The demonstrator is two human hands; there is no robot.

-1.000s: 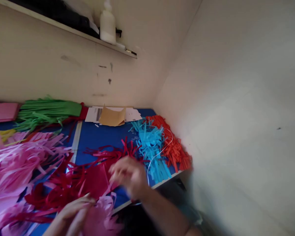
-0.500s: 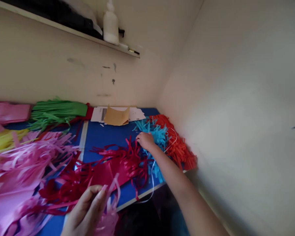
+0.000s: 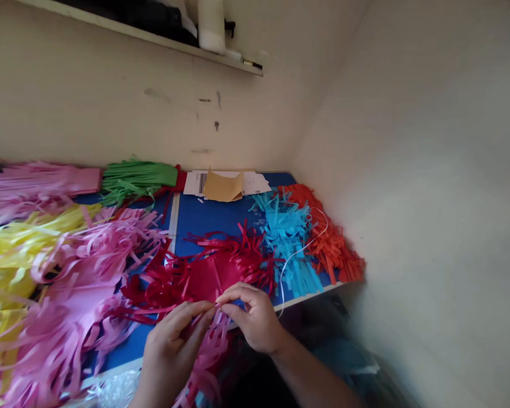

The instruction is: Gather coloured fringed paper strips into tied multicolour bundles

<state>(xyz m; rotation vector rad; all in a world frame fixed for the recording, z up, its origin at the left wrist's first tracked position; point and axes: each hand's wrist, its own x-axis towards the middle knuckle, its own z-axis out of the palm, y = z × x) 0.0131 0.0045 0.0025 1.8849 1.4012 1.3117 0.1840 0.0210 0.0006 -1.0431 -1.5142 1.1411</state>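
Just off the table's front edge, my left hand and my right hand meet fingertip to fingertip. Both are closed in a pinch on the top of a pink paper fringe, whose strips hang down below them. Right behind my fingers lies dark red fringed paper with a flat middle and cut strips at both ends. A white string runs from the orange fringe past the blue fringed paper and over the table edge, to the right of my hands.
Orange fringed paper lies by the right wall. Pink fringed paper and yellow strips cover the table's left. Green fringe, white sheets and a brown paper piece lie at the back. Above hangs a shelf.
My right hand has come back from the blue fringe to meet my left hand at the pink fringe. The view has shifted, so more of the table's left side shows.
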